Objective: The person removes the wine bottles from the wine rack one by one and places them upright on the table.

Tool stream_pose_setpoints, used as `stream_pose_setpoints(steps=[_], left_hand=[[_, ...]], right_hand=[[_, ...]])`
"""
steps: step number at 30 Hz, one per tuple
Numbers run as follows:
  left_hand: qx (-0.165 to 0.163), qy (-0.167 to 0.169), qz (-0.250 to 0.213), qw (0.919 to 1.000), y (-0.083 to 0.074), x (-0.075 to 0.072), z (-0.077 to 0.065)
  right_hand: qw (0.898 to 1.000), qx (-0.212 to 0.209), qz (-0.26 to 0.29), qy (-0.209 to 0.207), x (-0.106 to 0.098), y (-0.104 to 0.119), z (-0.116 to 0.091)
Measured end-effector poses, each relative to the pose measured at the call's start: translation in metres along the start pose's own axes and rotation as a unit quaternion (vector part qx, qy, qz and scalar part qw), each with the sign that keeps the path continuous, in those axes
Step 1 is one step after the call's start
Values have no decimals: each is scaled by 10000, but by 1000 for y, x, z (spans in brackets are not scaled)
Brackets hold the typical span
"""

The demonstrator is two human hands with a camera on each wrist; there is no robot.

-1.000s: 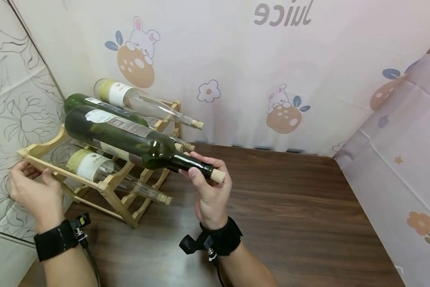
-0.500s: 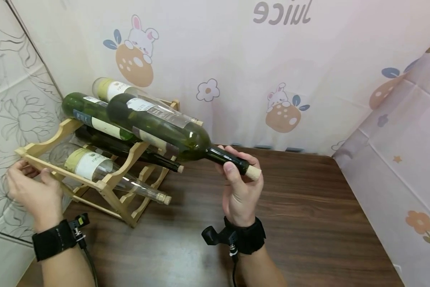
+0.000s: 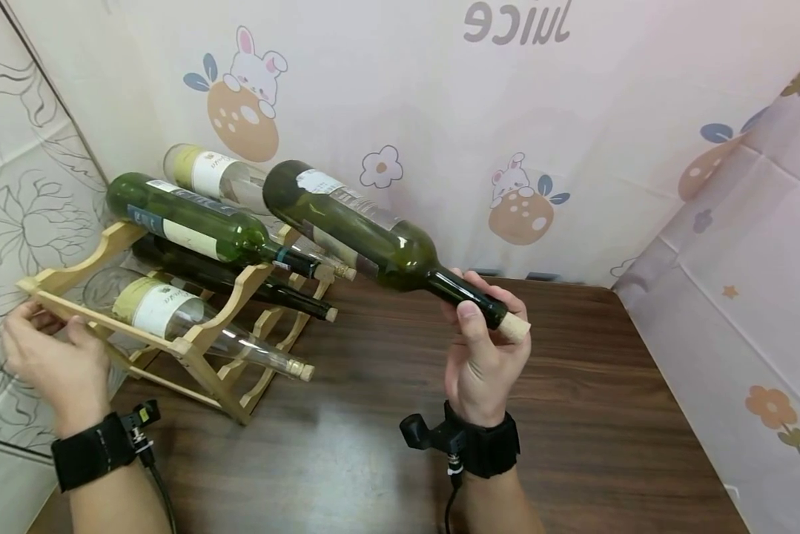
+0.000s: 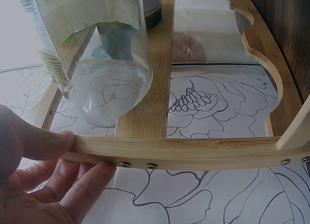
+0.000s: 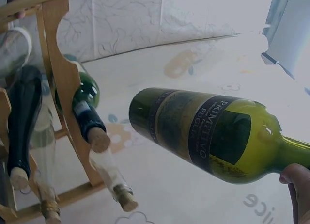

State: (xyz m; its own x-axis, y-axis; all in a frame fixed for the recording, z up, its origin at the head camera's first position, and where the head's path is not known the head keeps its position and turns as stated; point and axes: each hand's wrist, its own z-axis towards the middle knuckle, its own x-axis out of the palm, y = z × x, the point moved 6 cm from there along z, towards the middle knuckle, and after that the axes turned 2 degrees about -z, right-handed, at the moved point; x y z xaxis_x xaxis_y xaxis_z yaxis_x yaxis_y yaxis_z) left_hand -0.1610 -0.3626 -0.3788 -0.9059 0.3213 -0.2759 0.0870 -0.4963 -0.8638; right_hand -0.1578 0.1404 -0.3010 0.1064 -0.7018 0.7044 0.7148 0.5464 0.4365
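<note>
My right hand [image 3: 486,348] grips a dark green wine bottle [image 3: 366,230] by its corked neck, thumb on the near side. The bottle hangs in the air to the right of a wooden wine rack [image 3: 233,304], its base toward the rack and apart from it. In the right wrist view its label [image 5: 193,127] shows. My left hand [image 3: 59,356] holds the rack's left end; in the left wrist view the thumb lies over a wooden rail [image 4: 193,149] and the fingers lie under it.
In the rack lie a green bottle [image 3: 193,222], a darker bottle [image 3: 293,297] below it, and clear bottles with pale labels, one at the front [image 3: 166,308] and one at the back [image 3: 213,174]. The rack stands on a dark wooden table [image 3: 373,445] against printed curtains.
My right hand has moved right with the dark green bottle, drawing it from above the rack to beside it. More of the racked bottles now shows. My left hand keeps its hold on the rack.
</note>
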Motion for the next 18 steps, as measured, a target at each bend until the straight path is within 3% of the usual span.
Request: stream_pose_setpoints(steps=[18], left_hand=[[-151,94,102,9998,2,1,-1]], right_hand=[[9977,-607,140,-254,-18,24,10]])
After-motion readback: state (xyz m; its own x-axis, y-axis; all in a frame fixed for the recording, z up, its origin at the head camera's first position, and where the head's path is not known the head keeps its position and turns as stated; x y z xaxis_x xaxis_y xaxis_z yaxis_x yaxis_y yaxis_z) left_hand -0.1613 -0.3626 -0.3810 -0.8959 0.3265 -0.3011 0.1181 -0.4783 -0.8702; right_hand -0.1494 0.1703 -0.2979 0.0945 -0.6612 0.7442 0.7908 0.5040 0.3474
